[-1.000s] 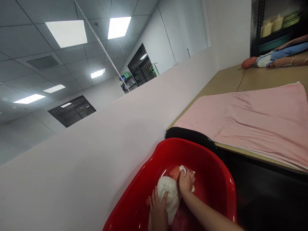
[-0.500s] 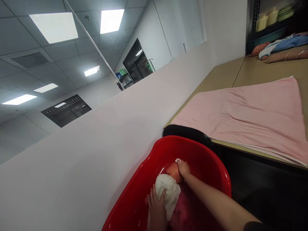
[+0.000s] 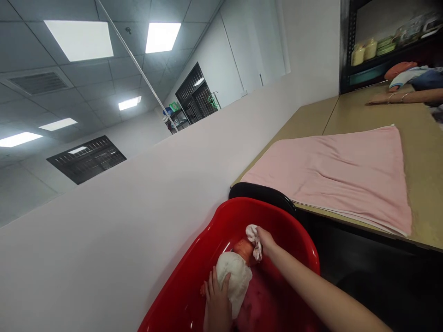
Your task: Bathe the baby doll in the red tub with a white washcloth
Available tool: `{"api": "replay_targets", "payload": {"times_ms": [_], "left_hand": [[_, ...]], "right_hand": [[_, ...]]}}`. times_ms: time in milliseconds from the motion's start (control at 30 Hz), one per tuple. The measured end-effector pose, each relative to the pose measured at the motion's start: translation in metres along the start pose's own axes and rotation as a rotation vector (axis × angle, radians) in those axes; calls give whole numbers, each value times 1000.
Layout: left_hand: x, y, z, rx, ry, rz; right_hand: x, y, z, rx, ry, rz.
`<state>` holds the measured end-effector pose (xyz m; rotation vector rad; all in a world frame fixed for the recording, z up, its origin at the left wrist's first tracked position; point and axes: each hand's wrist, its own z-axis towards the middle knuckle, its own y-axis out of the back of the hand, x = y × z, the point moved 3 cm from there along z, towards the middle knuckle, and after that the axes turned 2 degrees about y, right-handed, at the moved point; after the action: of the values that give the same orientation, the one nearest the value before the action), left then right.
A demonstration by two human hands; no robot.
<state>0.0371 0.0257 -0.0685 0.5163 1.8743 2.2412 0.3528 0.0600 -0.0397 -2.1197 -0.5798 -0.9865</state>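
A red plastic tub (image 3: 194, 295) holds a baby doll with an orange-pink head (image 3: 243, 249), and pinkish water lies in its bottom. The doll's body is wrapped in a white cloth (image 3: 235, 281). My left hand (image 3: 217, 300) presses around that wrapped body with the fingers spread. My right hand (image 3: 266, 242) grips a small white-and-pink washcloth (image 3: 254, 240) against the side of the doll's head. The doll's lower body is hidden by my left hand and the cloth.
A pink towel (image 3: 328, 182) lies spread on a tan table (image 3: 380, 110) right of the tub, beside a black rim (image 3: 261, 193). Farther along, a co-worker's forearm (image 3: 404, 97) lies near another doll (image 3: 398, 70). A dark shelf (image 3: 367, 55) stands behind it. A white partition runs along the tub's left.
My right hand has moved down the doll's head, and more of the washcloth now shows. The co-worker's forearm has shifted on the table. My left hand stays on the wrapped body.
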Motion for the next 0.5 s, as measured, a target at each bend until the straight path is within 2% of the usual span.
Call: {"api": "replay_targets", "payload": {"times_ms": [67,100,167,267,400,500], "left_hand": [[-4,8,0,-3,3,13],[-6,11,0,7,2,17],[-9,18,0,31,3,23],[-13,28,1,47,15,38],[-16,33,1,96,39,48],[-16,32,1,92,26,53]], "right_hand": [[6,-8,-18,199,131,-126],[5,-11,-25,239,218,-253],[-2,-15,-37,236,384,-573],[-28,-25,-47,230,541,-990],[-62,-34,-52,282,622,-1272],[-72,-31,-52,349,661,-1362]]}}
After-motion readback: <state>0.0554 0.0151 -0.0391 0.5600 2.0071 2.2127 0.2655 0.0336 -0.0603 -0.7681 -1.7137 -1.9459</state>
